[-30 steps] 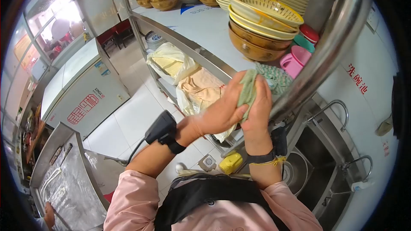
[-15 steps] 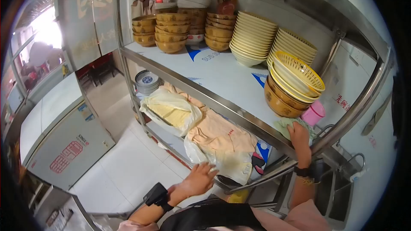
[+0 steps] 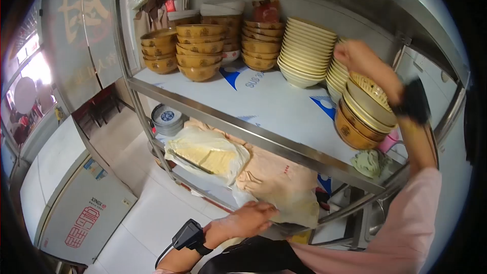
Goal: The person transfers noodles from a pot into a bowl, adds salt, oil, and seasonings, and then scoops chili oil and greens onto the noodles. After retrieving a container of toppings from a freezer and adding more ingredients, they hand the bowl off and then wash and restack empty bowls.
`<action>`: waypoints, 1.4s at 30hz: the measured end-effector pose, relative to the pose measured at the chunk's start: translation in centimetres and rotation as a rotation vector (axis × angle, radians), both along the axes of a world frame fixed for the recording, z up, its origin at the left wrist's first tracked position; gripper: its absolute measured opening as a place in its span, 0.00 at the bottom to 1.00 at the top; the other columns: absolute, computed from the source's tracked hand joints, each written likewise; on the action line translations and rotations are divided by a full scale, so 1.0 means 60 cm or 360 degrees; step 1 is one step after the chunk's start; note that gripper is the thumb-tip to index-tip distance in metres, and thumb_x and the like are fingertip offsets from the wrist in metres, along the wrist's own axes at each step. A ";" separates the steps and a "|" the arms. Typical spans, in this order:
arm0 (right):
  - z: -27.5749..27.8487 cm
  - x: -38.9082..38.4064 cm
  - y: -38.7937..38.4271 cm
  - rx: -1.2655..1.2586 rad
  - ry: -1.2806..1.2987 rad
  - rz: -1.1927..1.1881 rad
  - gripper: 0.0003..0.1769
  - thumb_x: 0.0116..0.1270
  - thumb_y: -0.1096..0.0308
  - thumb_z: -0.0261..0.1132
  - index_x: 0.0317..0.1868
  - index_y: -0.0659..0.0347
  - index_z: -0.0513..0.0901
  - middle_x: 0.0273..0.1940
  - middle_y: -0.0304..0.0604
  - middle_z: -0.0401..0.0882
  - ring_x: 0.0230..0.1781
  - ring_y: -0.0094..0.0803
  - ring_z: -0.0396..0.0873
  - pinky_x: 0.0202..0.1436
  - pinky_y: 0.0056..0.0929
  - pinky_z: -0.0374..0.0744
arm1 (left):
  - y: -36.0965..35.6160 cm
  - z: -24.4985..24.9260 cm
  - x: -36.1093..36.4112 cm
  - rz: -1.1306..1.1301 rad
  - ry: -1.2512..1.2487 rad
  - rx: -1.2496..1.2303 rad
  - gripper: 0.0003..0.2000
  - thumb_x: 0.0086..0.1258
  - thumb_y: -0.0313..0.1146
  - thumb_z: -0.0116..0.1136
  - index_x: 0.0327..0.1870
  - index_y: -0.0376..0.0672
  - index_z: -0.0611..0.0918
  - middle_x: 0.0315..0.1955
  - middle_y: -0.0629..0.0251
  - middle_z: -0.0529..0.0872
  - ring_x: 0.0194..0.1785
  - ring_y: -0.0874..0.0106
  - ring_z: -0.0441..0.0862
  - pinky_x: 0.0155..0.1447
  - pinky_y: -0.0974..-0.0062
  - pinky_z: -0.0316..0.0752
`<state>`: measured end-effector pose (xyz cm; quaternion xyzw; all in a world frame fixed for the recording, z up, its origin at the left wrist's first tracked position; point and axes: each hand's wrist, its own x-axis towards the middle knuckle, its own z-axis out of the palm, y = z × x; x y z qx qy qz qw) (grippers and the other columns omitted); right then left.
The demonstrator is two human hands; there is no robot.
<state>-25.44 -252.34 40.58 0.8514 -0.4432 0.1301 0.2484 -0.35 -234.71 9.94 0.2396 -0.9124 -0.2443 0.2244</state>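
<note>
My right hand [image 3: 352,53] is raised over the upper shelf, at the top of a pale yellow bowl stack [image 3: 336,75]. It is smeared by motion, so I cannot tell whether its fingers grip anything. To its left rises a taller pale yellow bowl stack [image 3: 307,45]. Below my right forearm are nested bowls, with a yellow slotted basket [image 3: 373,89] on top and brown bowls [image 3: 355,127] underneath. A crumpled green cloth [image 3: 368,163] lies at the shelf's front right corner. My left hand [image 3: 253,218] is open and holds nothing, in front of a peach cloth [image 3: 276,172].
Several stacks of brown bowls [image 3: 200,53] stand at the shelf's left. The steel shelf edge [image 3: 238,131] crosses in front. Lower down are a bagged yellow item [image 3: 205,152] and patterned plates [image 3: 167,117]. A white freezer [image 3: 83,208] stands left; a pink cup [image 3: 389,141] sits behind the nested bowls.
My right hand has let go of the green cloth and moved up to the pale yellow bowls. My left hand has shifted slightly right. The whole view has turned a little.
</note>
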 end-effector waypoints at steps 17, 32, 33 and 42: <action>0.067 0.009 -0.389 0.0656 -0.0837 -0.0398 0.16 0.63 0.59 0.52 0.35 0.67 0.71 0.23 0.42 0.72 0.19 0.25 0.77 0.18 0.19 0.70 | -0.141 0.001 0.258 0.0401 0.0119 0.0656 0.18 0.63 0.33 0.48 0.53 0.40 0.69 0.47 0.50 0.74 0.50 0.55 0.72 0.53 0.67 0.67; 0.016 0.019 -0.342 0.0141 -0.0782 -0.0492 0.15 0.56 0.62 0.57 0.33 0.68 0.72 0.28 0.48 0.74 0.21 0.32 0.77 0.26 0.30 0.73 | -0.168 0.001 0.336 0.0297 0.0301 0.0580 0.16 0.61 0.30 0.50 0.52 0.41 0.70 0.44 0.52 0.76 0.47 0.55 0.74 0.50 0.68 0.69; 0.015 0.020 -0.336 0.0282 -0.0822 -0.0406 0.15 0.57 0.62 0.57 0.33 0.69 0.72 0.29 0.48 0.73 0.20 0.32 0.76 0.26 0.30 0.74 | -0.170 -0.006 0.335 0.0274 0.0293 0.0572 0.16 0.61 0.30 0.49 0.52 0.41 0.70 0.44 0.52 0.76 0.47 0.55 0.74 0.50 0.68 0.69; 0.040 -0.019 -0.386 0.0137 -0.0520 -0.0142 0.15 0.57 0.64 0.58 0.36 0.70 0.70 0.29 0.47 0.72 0.20 0.30 0.76 0.25 0.26 0.74 | -0.188 -0.010 0.306 0.0278 0.0306 0.0744 0.14 0.61 0.28 0.51 0.49 0.43 0.72 0.44 0.56 0.76 0.47 0.60 0.75 0.51 0.72 0.69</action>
